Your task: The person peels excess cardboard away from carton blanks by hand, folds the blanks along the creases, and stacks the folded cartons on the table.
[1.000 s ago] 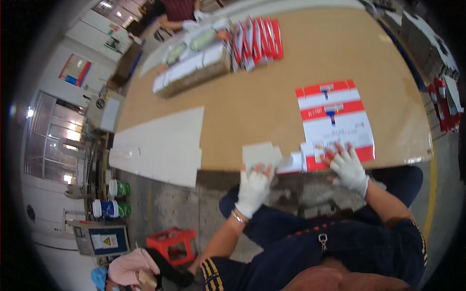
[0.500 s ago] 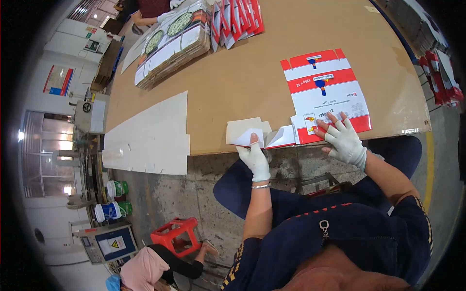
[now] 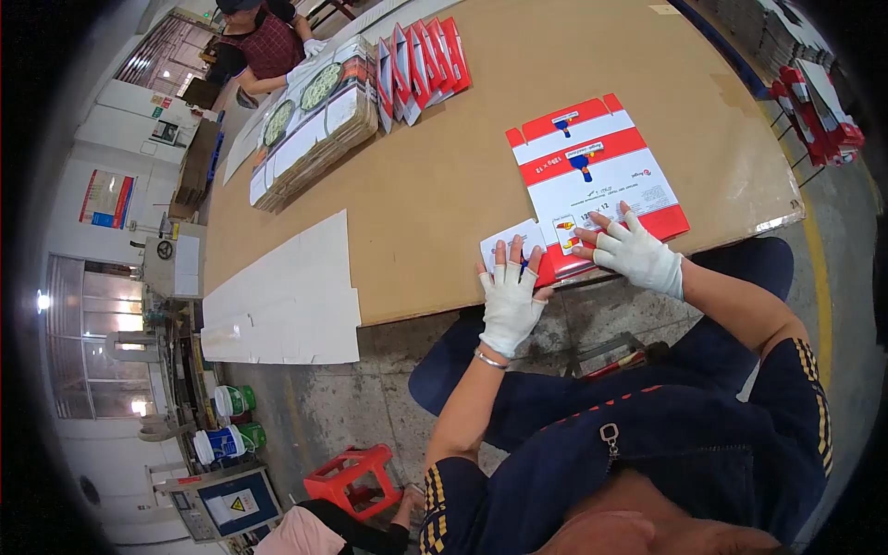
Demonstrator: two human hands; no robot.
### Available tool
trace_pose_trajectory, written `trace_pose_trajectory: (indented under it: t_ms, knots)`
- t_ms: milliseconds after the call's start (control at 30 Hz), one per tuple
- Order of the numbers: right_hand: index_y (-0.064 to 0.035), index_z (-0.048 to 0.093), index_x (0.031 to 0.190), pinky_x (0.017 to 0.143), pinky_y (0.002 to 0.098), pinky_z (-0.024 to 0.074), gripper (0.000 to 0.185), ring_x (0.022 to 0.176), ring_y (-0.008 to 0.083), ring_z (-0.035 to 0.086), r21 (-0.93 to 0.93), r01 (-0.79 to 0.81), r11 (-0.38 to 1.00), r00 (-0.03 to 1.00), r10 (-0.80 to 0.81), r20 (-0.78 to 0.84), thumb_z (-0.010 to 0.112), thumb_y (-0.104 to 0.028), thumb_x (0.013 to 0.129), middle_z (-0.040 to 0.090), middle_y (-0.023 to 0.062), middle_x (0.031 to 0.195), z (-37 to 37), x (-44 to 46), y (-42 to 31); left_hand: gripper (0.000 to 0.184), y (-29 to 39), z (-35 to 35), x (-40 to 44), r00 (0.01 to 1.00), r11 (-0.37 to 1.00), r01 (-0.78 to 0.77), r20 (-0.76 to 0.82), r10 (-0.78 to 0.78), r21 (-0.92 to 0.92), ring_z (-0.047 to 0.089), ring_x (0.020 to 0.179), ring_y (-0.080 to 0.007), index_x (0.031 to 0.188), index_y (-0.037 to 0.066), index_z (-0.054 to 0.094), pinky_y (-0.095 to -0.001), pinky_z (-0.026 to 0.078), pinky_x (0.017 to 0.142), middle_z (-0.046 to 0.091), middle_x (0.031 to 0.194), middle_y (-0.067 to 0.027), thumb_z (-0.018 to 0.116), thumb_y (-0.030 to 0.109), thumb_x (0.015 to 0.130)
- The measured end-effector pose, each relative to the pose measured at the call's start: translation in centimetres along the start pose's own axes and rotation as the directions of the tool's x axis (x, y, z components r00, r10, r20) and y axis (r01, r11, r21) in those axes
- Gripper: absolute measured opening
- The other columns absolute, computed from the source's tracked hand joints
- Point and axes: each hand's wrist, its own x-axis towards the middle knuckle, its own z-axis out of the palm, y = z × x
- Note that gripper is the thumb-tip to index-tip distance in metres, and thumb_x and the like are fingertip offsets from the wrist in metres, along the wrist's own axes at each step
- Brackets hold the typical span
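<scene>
Cardboard carton [image 3: 610,185], red, white and flat

Left to right: one red plastic stool [image 3: 350,476]; one white-gloved left hand [image 3: 511,303], fingers spread on the carton's white flap [image 3: 527,231]; the carton (readable: "125g × 12") near a brown-topped table's [image 3: 416,203] edge; one white-gloved right hand [image 3: 641,254], fingers splayed over its printed panel.

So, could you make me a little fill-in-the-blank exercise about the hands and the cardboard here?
1. The fingertip-less gloves on the left hand and right hand are ____.
2. The flat printed cardboard sheet under the right hand has broad bands of white and ____.
3. The shiny silver bracelet circles the ____ wrist.
4. In the picture, the printed sheet lies to the ____ of the plain off-white cardboard sheet.

Missing words: white; red; left; right.
</scene>
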Motion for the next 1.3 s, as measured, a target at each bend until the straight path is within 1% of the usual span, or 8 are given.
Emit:
trace_pose_trajectory:
  t_ms: [467,700,967,1067,1133,1200,1233,1300]
  knots:
    - [-0.0194,0.048,0.143,0.114,0.0671,0.0233,0.058,0.145,0.0253,0.035,0.121,0.042,0.992,0.999,-0.038,-0.039,0.059,-0.019,0.087,0.040,0.0034,0.155,2.0,-0.6,0.0,0.068,1.1,0.5,0.7,0.989,0.981,0.127,0.057,-0.136,0.147,0.021,0.149,-0.0407,0.151,0.022,0.041,-0.0764,0.020,0.105,0.026,0.161,-0.0187,0.061,0.047,0.092]
    - [-0.0190,0.059,0.134,0.119,0.0609,0.0184,0.059,0.142,0.0165,0.041,0.339,-0.017,0.941,0.994,0.051,-0.092,0.068,-0.016,0.076,0.051,-0.0008,0.148,1.6,-1.0,-0.3,0.068,0.8,-0.1,1.4,0.973,0.979,0.203,0.106,-0.204,0.015,0.018,0.148,-0.0393,0.150,0.016,0.042,-0.0717,0.016,0.109,0.030,0.156,-0.0178,0.056,0.052,0.094]
    - [-0.0167,0.061,0.131,0.119,0.0567,0.0221,0.052,0.140,0.0190,0.044,0.373,-0.009,0.928,0.991,0.059,-0.123,0.067,-0.020,0.080,0.054,0.0001,0.145,2.0,-1.0,-0.6,0.084,-1.5,1.5,8.1,0.906,0.885,0.418,0.024,-0.422,-0.206,0.022,0.145,-0.0378,0.143,0.005,0.049,-0.0614,0.011,0.116,0.033,0.152,-0.0164,0.075,0.049,0.077]
    - [-0.0119,0.063,0.123,0.112,0.0519,0.0325,0.045,0.134,0.0220,0.049,0.372,-0.009,0.928,0.962,0.109,-0.249,0.068,-0.016,0.079,0.060,0.0043,0.135,1.6,-1.1,-1.6,0.064,-2.0,1.1,9.2,0.923,0.921,0.325,-0.138,-0.358,-0.215,0.041,0.129,-0.0359,0.124,0.003,0.064,-0.0526,0.030,0.108,0.052,0.132,-0.0167,0.074,0.046,0.077]
    - [-0.0063,0.065,0.109,0.094,0.0428,0.0445,0.036,0.107,0.0279,0.059,0.423,-0.045,0.905,0.832,0.269,-0.486,0.069,-0.007,0.073,0.065,0.0097,0.115,-0.9,-3.2,-3.8,0.046,-2.3,1.2,9.1,0.927,0.948,0.237,-0.244,-0.286,-0.214,0.053,0.109,-0.0370,0.101,0.001,0.073,-0.0483,0.042,0.094,0.062,0.110,-0.0176,0.071,0.043,0.081]
    - [-0.0024,0.064,0.105,0.087,0.0423,0.0482,0.030,0.102,0.0335,0.059,0.659,-0.234,0.715,0.721,0.582,-0.376,0.071,-0.008,0.076,0.062,0.0144,0.100,-2.0,-6.4,-6.4,0.039,-1.3,0.2,8.2,0.950,0.918,0.260,-0.091,-0.298,-0.299,0.059,0.096,-0.0395,0.093,0.006,0.074,-0.0485,0.047,0.087,0.065,0.099,-0.0223,0.068,0.043,0.084]
    - [0.0006,0.063,0.107,0.082,0.0410,0.0505,0.029,0.098,0.0308,0.062,0.821,-0.303,0.484,0.694,0.702,-0.158,0.071,-0.015,0.084,0.064,0.0150,0.102,0.5,-8.1,-7.6,0.039,-0.3,-0.4,7.7,0.942,0.873,0.308,-0.007,-0.336,-0.378,0.064,0.091,-0.0399,0.091,0.004,0.074,-0.0479,0.049,0.082,0.067,0.093,-0.0255,0.067,0.043,0.086]
    - [-0.0007,0.057,0.125,0.081,0.0351,0.0543,0.044,0.103,0.0176,0.064,0.858,-0.303,-0.414,0.736,0.471,0.487,0.064,-0.033,0.097,0.065,0.0101,0.116,2.4,-9.9,-8.6,0.036,2.1,-1.1,6.0,0.955,0.767,0.285,0.102,-0.279,-0.575,0.069,0.077,-0.0388,0.087,0.000,0.074,-0.0453,0.052,0.071,0.069,0.081,-0.0258,0.066,0.035,0.086]
